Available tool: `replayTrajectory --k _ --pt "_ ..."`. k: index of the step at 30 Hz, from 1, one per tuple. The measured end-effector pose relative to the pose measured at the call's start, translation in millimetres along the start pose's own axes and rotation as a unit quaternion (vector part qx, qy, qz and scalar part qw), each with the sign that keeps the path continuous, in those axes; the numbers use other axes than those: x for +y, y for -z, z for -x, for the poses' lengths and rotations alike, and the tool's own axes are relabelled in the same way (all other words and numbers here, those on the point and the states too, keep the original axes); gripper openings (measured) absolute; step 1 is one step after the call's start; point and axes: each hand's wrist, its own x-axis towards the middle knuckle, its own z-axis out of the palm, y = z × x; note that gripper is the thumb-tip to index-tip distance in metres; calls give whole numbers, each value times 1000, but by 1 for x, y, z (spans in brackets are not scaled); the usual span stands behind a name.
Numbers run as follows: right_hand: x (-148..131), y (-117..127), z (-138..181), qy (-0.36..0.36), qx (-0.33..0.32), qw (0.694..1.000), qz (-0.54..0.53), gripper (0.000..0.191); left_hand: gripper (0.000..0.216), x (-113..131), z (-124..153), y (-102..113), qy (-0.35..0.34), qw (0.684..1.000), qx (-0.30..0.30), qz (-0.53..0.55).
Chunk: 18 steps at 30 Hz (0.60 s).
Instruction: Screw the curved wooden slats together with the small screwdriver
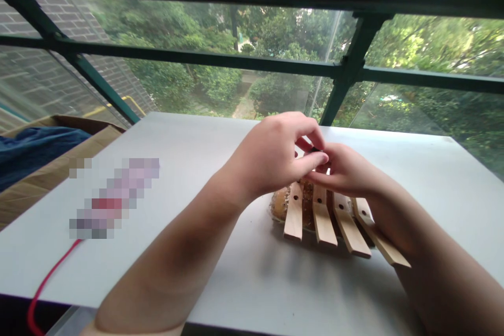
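Pinched shut, the grip of the left hand brings thumb and forefinger together on a small dark piece, too small to identify. The grip of the right hand is closed too, its fingertips bunched and touching those of the left hand at the same spot. Both hands hover over the middle of the white table, a little toward its right edge.

Directly beneath the hands lie four wooden slats, fanned out with their narrow ends gathered under the fingers and their wide ends spreading toward the near edge of the table. Each slat has a small hole near its upper end. Whether the right hand touches the slat tops cannot be told. Under the slats, on their left side, sits a round brown item in clear wrapping.

At the left edge of the table stands a cardboard box with blue cloth in it. A red cord runs off the near left corner. Beyond the far edge rises a green window frame.
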Motion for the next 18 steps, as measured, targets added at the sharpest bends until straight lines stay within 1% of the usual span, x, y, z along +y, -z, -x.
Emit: replayTrajectory --k 5,8,11,13,18 --pt "2 4 2 13 -26 999 -26 12 10 -1 0 0 -2 1000 -5 26" --pt "5 4 3 17 -22 999 -40 12 13 0 1 2 -1 999 -15 47" --pt "7 4 3 16 -21 999 -47 17 17 -1 1 3 2 998 -28 63" --pt "7 5 3 10 -24 999 -46 19 20 -2 1 4 1 996 -44 75" --pt "5 5 4 -4 -32 998 -46 16 27 -3 0 9 -14 990 -97 99"
